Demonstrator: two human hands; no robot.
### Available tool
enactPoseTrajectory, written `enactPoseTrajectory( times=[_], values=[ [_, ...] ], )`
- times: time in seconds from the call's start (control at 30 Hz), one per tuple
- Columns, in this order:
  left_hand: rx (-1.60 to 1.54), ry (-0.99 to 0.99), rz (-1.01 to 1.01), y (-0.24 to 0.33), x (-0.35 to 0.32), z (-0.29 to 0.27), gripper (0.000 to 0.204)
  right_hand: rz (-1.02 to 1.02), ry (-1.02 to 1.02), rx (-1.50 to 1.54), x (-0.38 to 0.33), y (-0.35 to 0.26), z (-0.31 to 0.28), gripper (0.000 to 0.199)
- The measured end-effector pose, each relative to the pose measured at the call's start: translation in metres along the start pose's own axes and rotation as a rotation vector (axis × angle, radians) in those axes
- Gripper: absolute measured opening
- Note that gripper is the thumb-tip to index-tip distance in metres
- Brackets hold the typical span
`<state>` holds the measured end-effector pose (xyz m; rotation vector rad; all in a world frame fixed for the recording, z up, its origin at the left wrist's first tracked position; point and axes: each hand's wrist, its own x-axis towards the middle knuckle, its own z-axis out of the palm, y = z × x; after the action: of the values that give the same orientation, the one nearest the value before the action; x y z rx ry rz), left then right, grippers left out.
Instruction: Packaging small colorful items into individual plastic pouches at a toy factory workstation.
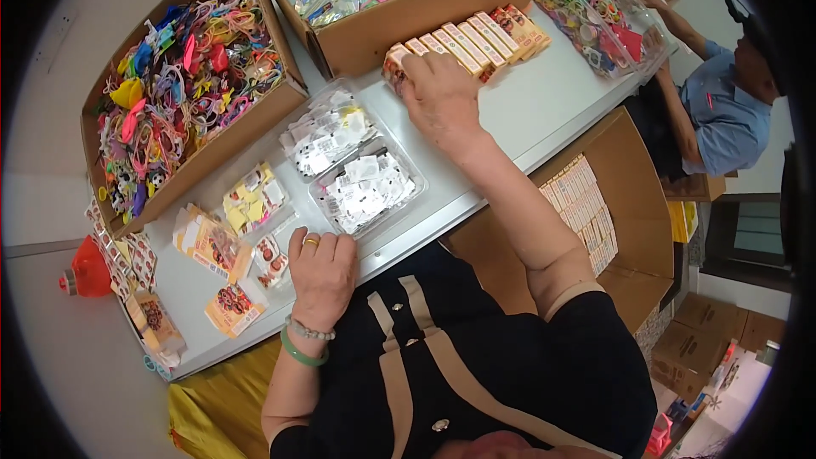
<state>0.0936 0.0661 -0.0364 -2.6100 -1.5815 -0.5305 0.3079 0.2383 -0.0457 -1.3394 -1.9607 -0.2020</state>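
Orange-and-white slim boxes [472, 42] stand in a row near the table's far edge [544, 132]; our right hand [440, 95] curls over the row's left end, gripping it; our left hand [323, 268] rests loosely closed at the near edge, beside clear trays [353, 166] of white packets; bare tabletop lies right of them.

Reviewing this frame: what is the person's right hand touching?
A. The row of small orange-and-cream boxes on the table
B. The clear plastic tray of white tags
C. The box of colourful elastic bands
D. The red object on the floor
A. The right hand lies on the near end of the row of small boxes, while the left hand rests on the table edge.
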Motion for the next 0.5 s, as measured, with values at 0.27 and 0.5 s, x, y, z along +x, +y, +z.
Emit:
enactPoseTrajectory(
  times=[0.27, 0.5],
  values=[
    [0.074, -0.011, -0.023, 0.009, 0.009, -0.003, 0.024, -0.001, -0.015, -0.243, -0.001, 0.018, 0.022, 0.018],
    [0.087, 0.140, -0.096, -0.005, -0.036, -0.034, 0.037, -0.063, 0.043, 0.113, -0.016, -0.012, -0.017, 0.033]
  ],
)
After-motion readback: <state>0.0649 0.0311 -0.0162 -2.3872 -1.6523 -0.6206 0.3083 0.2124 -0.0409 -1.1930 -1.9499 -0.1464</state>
